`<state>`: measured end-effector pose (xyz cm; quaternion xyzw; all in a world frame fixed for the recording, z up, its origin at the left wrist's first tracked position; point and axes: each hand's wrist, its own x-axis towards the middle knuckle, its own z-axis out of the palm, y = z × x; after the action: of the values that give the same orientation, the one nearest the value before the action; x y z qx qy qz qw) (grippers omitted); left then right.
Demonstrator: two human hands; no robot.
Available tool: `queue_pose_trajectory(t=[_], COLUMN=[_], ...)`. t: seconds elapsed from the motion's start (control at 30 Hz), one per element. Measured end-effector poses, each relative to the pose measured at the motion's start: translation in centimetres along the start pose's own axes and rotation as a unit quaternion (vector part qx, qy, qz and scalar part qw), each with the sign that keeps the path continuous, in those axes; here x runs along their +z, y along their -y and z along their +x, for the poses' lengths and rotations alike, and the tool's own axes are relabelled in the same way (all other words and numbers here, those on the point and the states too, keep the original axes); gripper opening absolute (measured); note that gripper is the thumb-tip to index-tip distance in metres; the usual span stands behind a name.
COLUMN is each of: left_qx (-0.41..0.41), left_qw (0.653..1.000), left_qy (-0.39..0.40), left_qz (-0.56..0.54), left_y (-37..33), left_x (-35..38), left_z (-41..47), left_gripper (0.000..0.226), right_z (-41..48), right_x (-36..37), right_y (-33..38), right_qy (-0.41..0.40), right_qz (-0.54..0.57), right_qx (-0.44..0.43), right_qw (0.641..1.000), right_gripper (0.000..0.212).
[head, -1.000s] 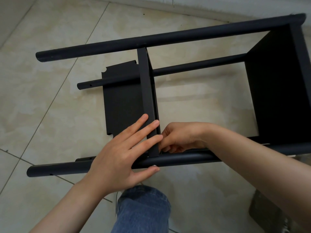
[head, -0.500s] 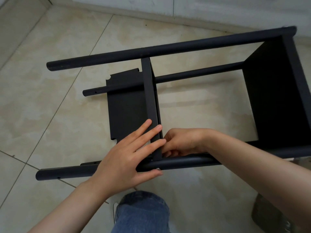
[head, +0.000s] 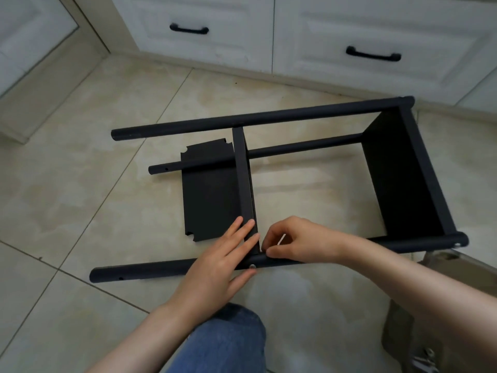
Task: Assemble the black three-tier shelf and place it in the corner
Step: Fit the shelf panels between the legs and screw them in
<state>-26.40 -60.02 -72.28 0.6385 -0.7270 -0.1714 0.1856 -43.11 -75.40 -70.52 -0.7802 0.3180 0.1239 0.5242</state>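
- The black shelf frame [head: 309, 112] lies on its side on the tiled floor [head: 67, 211], in front of white cabinets [head: 322, 36] with black handles [head: 189, 29].
- At the left, the free ends of three poles point to the left. The near pole [head: 150, 270] shows a small hole close to its end.
- A loose panel [head: 209, 192] lies flat on the floor, under the lower back pole [head: 188, 163] and just beside the middle panel.
- The middle panel [head: 243, 179] stands on its edge between the far pole [head: 188, 126] and the near pole.
- The left hand [head: 220, 265] has straight fingers, pressed flat against the near end of the middle panel. Its thumb lies at the near pole, just beside a silver screw head [head: 252, 266].
- The right hand [head: 298, 243] is on the other side of this panel. Its fingers are curled and the fingertips meet at the joint of panel and near pole. Whether they pinch something small, I cannot tell.
- At the right, the end panel [head: 403, 173] stands across the pole ends.
- Below the hands, a knee in blue jeans [head: 226, 343] is visible.
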Motion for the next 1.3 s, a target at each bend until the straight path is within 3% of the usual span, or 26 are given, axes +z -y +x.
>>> queue_pose_trajectory(t=[0.1, 0.23, 0.33, 0.43, 0.53, 0.6, 0.67, 0.9, 1.0, 1.07, 1.3], left_qx=[-0.042, -0.107, -0.234, -0.407, -0.545, -0.569, -0.564, -0.536, -0.523, -0.513, -0.482], left_qw=[0.995, 0.978, 0.924, 0.8, 0.616, 0.508, 0.443, 0.412, 0.401, 0.404, 0.437], left_qy=[-0.022, -0.113, -0.175, -0.188, -0.151, -0.15, -0.161, -0.217, -0.224, -0.233, -0.236], left_qz=[-0.082, -0.138, -0.247, -0.399, -0.548, -0.629, -0.678, -0.704, -0.718, -0.721, -0.722], left_y=[-0.3, -1.2, -2.2, -2.5, -2.1, -1.7, -1.5, -0.9, -0.9, -1.0, -1.4], left_x=[-0.5, -1.4, -2.1, -2.4, -2.4, -2.4, -2.4, -2.3, -2.3, -2.3, -3.2], left_z=[-0.9, -2.2, -3.3, -3.8, -4.0, -3.9, -3.6, -2.2, -2.0, -1.9, -1.0], left_gripper=[0.042, 0.03, 0.024, 0.008, 0.019, 0.025, 0.027, 0.01, 0.026, 0.037, 0.042], right_z=[-1.3, -2.6, -3.4, -3.8, -3.8, -3.8, -3.7, -3.3, -3.3, -3.5, -4.0], right_x=[1.0, 2.4, 3.2, 3.7, 3.9, 4.0, 4.0, 4.0, 3.8, 3.5, 1.4], right_y=[0.5, 1.2, 1.5, 1.7, 1.8, 1.8, 1.7, 1.1, 1.0, 1.2, 1.4], right_qy=[-0.042, -0.087, -0.104, -0.114, -0.12, -0.124, -0.127, -0.113, -0.113, -0.117, -0.12], right_qz=[-0.062, -0.131, -0.156, -0.17, -0.187, -0.199, -0.212, -0.267, -0.295, -0.298, -0.278], right_qx=[-0.01, -0.018, -0.02, -0.019, -0.02, -0.023, -0.025, -0.022, -0.03, -0.038, -0.045], right_qw=[0.997, 0.987, 0.982, 0.979, 0.975, 0.972, 0.969, 0.957, 0.948, 0.946, 0.952], right_gripper=[0.021, 0.032, 0.036, 0.037, 0.038, 0.037, 0.037, 0.052, 0.049, 0.046, 0.044])
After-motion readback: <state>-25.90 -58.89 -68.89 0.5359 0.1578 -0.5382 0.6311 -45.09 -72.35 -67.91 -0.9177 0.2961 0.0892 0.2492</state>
